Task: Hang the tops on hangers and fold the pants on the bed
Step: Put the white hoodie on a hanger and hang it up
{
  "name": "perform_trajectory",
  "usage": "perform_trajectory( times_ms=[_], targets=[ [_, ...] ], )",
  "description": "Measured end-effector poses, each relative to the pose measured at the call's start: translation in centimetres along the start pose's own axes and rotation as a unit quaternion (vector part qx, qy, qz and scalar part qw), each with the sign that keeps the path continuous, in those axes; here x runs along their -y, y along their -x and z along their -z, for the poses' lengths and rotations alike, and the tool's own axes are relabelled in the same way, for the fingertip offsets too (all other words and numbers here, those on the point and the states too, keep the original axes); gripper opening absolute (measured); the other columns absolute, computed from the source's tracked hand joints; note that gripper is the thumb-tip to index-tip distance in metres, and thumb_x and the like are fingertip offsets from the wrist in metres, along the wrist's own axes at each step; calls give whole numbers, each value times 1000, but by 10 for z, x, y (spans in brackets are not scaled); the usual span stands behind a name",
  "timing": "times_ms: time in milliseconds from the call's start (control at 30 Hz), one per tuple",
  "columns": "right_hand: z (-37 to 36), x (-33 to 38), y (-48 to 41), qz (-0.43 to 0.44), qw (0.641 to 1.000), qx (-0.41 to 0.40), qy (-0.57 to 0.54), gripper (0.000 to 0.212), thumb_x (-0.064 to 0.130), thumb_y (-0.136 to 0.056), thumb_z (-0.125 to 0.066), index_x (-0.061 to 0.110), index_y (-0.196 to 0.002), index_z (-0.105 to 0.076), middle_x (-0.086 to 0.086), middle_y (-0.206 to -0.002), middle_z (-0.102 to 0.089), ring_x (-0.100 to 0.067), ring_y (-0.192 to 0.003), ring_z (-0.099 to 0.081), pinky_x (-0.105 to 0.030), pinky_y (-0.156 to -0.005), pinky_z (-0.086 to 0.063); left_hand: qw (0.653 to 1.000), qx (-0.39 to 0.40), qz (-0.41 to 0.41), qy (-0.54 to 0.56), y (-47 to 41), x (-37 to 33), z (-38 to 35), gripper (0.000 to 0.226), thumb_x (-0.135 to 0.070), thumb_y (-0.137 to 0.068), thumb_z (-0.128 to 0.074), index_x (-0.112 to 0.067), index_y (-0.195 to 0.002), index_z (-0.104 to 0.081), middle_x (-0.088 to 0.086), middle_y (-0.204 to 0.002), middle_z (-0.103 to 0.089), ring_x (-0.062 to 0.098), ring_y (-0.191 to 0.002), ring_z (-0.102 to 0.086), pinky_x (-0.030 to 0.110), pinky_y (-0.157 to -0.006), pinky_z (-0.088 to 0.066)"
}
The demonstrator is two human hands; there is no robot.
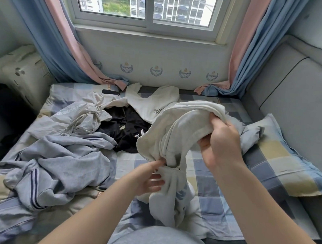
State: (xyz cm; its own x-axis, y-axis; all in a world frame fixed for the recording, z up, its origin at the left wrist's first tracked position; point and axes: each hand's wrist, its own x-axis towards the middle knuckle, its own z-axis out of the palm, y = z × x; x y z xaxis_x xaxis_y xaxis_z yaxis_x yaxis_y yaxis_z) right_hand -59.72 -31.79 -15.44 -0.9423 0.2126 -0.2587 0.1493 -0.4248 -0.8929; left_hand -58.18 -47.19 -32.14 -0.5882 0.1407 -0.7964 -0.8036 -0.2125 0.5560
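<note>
I hold a white garment (176, 138) with a pale blue print up over the checked bed (207, 190). My right hand (223, 142) grips its upper bunched edge, fingers curled into the cloth. Lower down, my left hand (149, 175) pinches a fold of the same garment. Behind it lie a white hoodie (152, 102) and a black top with white print (125, 129). A grey garment with dark navy stripes (59, 164) is heaped at the left, with a light grey crumpled garment (89, 115) above it. No hanger is visible.
A checked pillow (278, 163) lies at the right against a grey padded wall (299, 104). Pink and blue curtains (66, 46) hang beside the window (146, 6). A white box (22, 72) and dark items stand off the bed's left side.
</note>
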Motion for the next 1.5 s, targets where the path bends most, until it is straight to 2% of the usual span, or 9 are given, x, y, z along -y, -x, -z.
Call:
perform_trajectory(
  times_ms=[200, 333, 533, 667, 833, 1067, 1200, 1300, 1500],
  targets=[
    [-9, 12, 7, 33, 998, 15, -50, 19, 15, -102, -53, 14, -112, -70, -3, -98, -75, -16, -89, -73, -32, -73, -61, 991, -62, -105, 60, -2, -20, -14, 27, 1, -95, -55, 4, -121, -62, 16, -87, -74, 26, -75, -72, 35, -64, -60],
    [-5, 21, -5, 52, 998, -12, -45, 20, 19, -101, -56, 12, -116, -69, -8, -107, -74, -22, -97, -72, -35, -75, -61, 968, -39, -181, 170, 12, -50, -5, 24, -1, -102, -46, 5, -122, -58, 20, -100, -70, 31, -86, -69, 42, -74, -57],
    [5, 26, -34, 54, 996, -66, 12, 10, 28, -101, -56, 19, -105, -60, -5, -107, -68, -21, -99, -69, -39, -78, -62, 910, 62, -254, 321, 57, -100, 3, 27, -10, -105, -38, -3, -100, -63, 9, -80, -73, 18, -69, -73, 30, -69, -60],
    [14, 1, -56, -62, 993, -19, 97, 30, 30, -99, -58, 13, -124, -55, -6, -112, -65, -22, -104, -64, -46, -85, -58, 901, 111, -286, 308, 84, -117, 0, 30, -14, -103, -35, -2, -98, -62, 11, -86, -66, 22, -80, -65, 34, -81, -57],
    [28, -52, -45, -232, 950, 76, 195, 33, 43, -101, -49, 14, -112, -60, -5, -117, -62, -24, -105, -60, -55, -92, -52, 900, 121, -272, 320, 82, -104, -1, 17, -14, -91, -41, -6, -94, -56, 10, -85, -55, 21, -77, -55, 35, -82, -46],
    [26, -110, -21, -433, 842, 218, 238, 90, 84, -83, -41, 6, -122, -63, -14, -104, -73, -31, -85, -73, -37, -66, -60, 911, 122, -247, 308, 62, -72, 5, 16, -16, -71, -54, -14, -86, -48, 8, -82, -45, 21, -74, -50, 33, -71, -49],
    [19, -132, -34, -422, 864, 153, 230, 48, 57, -83, -65, 10, -97, -67, -7, -85, -67, -23, -71, -65, -32, -64, -57, 930, 123, -231, 258, 65, -61, 1, 24, -25, -72, -58, -9, -90, -53, 11, -85, -49, 26, -79, -54, 36, -72, -50],
    [27, -133, -45, -336, 891, 102, 286, 11, 21, -91, -59, 12, -91, -64, -9, -82, -61, -21, -67, -58, -28, -58, -55, 944, 140, -245, 169, 62, -60, 12, 29, -31, -84, -59, -6, -98, -56, 13, -85, -54, 25, -78, -59, 33, -71, -52],
    [76, -139, -58, -248, 939, -72, 228, 9, 5, -91, -59, 3, -100, -62, -12, -85, -61, -21, -70, -61, -30, -53, -56, 987, 74, -97, 103, 12, -34, 26, 31, -19, -97, -55, -1, -120, -64, 13, -88, -69, 22, -67, -68, 29, -55, -55]
  ],
)
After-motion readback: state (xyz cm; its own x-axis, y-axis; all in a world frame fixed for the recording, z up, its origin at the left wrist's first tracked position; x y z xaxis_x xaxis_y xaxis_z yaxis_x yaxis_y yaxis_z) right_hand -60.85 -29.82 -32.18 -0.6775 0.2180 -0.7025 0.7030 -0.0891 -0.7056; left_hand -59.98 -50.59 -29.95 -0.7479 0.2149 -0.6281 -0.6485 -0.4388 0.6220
